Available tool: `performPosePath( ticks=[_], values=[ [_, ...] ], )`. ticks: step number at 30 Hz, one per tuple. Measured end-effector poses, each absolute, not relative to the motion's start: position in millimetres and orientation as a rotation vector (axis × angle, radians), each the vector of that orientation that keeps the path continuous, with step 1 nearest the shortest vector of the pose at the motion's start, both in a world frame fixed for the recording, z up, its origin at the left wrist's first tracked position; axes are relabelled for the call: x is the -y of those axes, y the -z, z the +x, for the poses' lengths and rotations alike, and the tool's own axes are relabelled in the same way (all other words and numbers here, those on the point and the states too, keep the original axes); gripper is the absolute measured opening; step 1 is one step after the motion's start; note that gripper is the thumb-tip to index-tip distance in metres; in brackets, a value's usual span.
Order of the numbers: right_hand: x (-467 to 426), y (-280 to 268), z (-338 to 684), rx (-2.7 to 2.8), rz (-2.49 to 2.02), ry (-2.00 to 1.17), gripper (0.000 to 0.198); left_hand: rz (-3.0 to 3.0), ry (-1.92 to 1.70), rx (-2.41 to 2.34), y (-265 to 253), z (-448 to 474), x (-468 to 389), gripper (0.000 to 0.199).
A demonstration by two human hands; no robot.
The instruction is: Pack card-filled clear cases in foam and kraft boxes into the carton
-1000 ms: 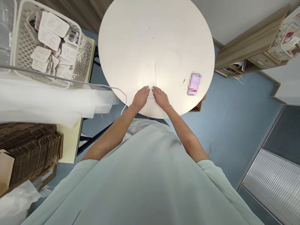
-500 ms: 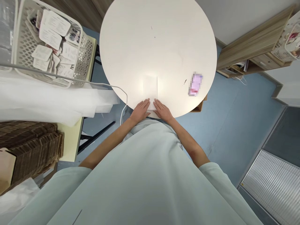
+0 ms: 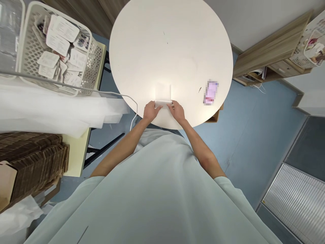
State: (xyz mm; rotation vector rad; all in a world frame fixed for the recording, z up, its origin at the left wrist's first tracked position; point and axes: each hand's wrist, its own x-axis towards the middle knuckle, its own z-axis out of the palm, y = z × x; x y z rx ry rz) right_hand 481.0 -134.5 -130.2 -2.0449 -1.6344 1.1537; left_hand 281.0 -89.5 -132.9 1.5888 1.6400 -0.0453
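Bright indoor light, soft glare on white tabletop (image 3: 142, 51), wide-angle stretch, pixelated pink patch (image 3: 211, 92)

This looks like a packing room. Left of the round white table (image 3: 172, 64) are a white plastic basket with holes (image 3: 94, 56), full of white printed cards (image 3: 66, 29), a pile of thin white sheets (image 3: 63, 106) and a stack of flat brown cardboard (image 3: 38, 162). Right of it stands a light brown wooden cabinet (image 3: 269, 51).
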Motion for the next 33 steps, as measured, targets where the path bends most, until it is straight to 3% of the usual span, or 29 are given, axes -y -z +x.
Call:
performPosePath(
  ticks=[3,9,19,28,33],
  values=[
    [121.4,137.6,479.0,1.565,-2.157,-1.124,0.034,1.565,0.036,-1.708,134.6,291.2,85.7,0.034],
    [109.6,140.2,472.3,1.654,-2.184,-0.938,0.048,1.748,-0.137,-1.690,139.4,299.9,81.4,0.066],
    [139.3,126.5,467.8,2.279,-1.936,-0.970,0.063,2.110,0.001,-1.175,133.3,283.3,90.8,0.060],
    [197.4,116.8,468.3,2.316,-1.784,-1.073,0.060,2.051,0.093,-1.012,108.3,251.9,146.0,0.082],
    [178.5,114.1,476.9,2.246,-1.809,-1.111,0.055,2.040,0.050,-1.120,110.8,264.0,126.5,0.061]
  ],
)
